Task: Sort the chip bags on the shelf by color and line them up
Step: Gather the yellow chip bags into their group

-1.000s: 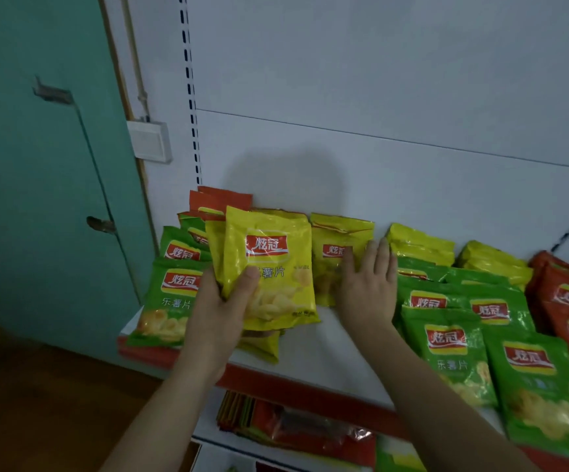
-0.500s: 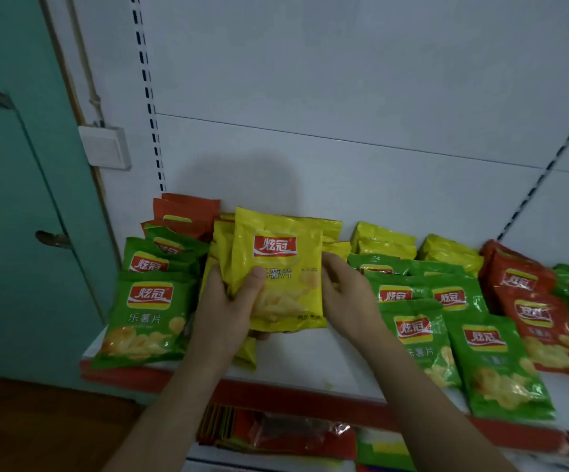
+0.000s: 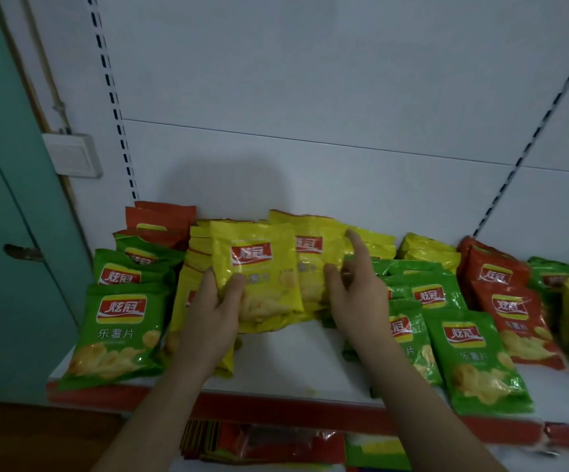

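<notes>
Nearest to you, the red front edge of the shelf [image 3: 276,408] is running across under both your forearms. On its white surface a green bag [image 3: 121,332] is lying flat at the front left corner, and two more green bags [image 3: 474,362] are lying side by side at the front right, just beyond your right wrist.

Your left hand [image 3: 213,315] is gripping the front yellow bag [image 3: 259,277] by its lower left corner, thumb curled over the face and fingers behind, holding it tilted up above the shelf. Other yellow bags [image 3: 193,267] are sitting stacked behind and to the left of it, and one is poking out below your left wrist.

Your right hand [image 3: 354,287] is pinching the second yellow bag [image 3: 313,264] at its right side, thumb on the front, with the index finger sticking up straight past the bag's upper edge. That bag is overlapping behind the front one.

Farther back, green bags are lying in rows at left and right of centre, red bags [image 3: 504,294] are lying to the right, and more red bags [image 3: 160,216] are leaning at the back left against the white back panel [image 3: 310,114]. Yellow bags are also sitting along the back, right of your raised finger
</notes>
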Demonstrator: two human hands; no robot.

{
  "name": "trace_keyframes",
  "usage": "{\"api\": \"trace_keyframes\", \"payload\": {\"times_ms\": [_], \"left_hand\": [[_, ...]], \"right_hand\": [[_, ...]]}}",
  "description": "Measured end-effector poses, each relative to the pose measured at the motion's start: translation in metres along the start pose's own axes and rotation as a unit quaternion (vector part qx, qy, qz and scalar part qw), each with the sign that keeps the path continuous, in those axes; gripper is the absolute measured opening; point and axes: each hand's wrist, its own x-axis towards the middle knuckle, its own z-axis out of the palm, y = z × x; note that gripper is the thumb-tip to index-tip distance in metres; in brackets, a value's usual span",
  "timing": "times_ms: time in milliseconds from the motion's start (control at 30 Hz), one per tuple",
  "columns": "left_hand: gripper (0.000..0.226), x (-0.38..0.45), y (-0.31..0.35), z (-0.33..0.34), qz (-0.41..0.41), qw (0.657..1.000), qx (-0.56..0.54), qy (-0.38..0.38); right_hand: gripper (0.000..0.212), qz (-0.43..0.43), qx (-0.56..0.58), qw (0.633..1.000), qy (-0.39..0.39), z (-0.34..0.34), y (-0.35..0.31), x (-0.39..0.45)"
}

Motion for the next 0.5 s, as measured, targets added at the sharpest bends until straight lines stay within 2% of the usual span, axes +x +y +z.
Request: {"api": "trace_keyframes", "payload": {"times_ms": [67,167,300,400,500], "left_hand": [[0.024,0.005,0.000,-0.011,-0.010,0.999,-0.015,0.044],[0.020,0.011,0.001,-0.022,-0.019,0.996,-0.041,0.080],[0.015,0.013,-0.001,-0.028,-0.015,0.994,-0.047,0.099],[0.016,0.011,-0.005,-0.031,-0.015,0.995,-0.035,0.096],[0.016,0.009,-0.007,-0.031,-0.016,0.995,-0.029,0.091]], "right_hand": [[0.067,-0.047,-0.073,0.996,0.013,-0.003,0.011,0.000],[0.051,-0.099,-0.155,0.983,-0.004,0.004,0.026,-0.001],[0.041,-0.111,-0.229,0.966,-0.035,0.026,0.032,-0.012],[0.053,-0.155,-0.336,0.928,-0.051,0.035,0.039,-0.020],[0.058,-0.175,-0.382,0.905,-0.064,0.035,0.042,-0.019]]}}
